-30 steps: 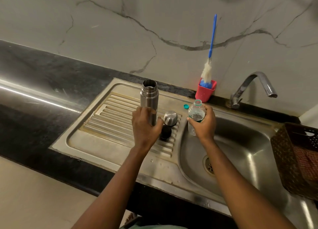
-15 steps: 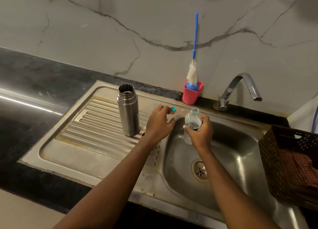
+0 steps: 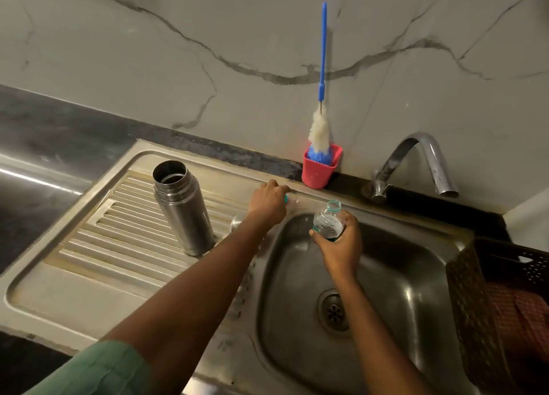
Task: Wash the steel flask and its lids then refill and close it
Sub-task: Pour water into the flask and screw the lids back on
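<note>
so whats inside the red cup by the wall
A bottle brush stands in the red cup, its blue handle leaning on the wall. The brush tip and the cup's bottom are hidden by the rim.

A pale marble-look wall (image 3: 237,38) with dark grey veins rises behind a glossy black stone table (image 3: 44,145), which catches a bright streak of light.

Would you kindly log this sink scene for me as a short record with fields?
flask: steel flask upright on the drainboard, mouth open
left hand: left hand on the small teal cap at the sink's back ledge
right hand: right hand holds the uncapped plastic bottle over the basin
steel lid: partly hidden behind the left forearm
tap: no water visible
</note>
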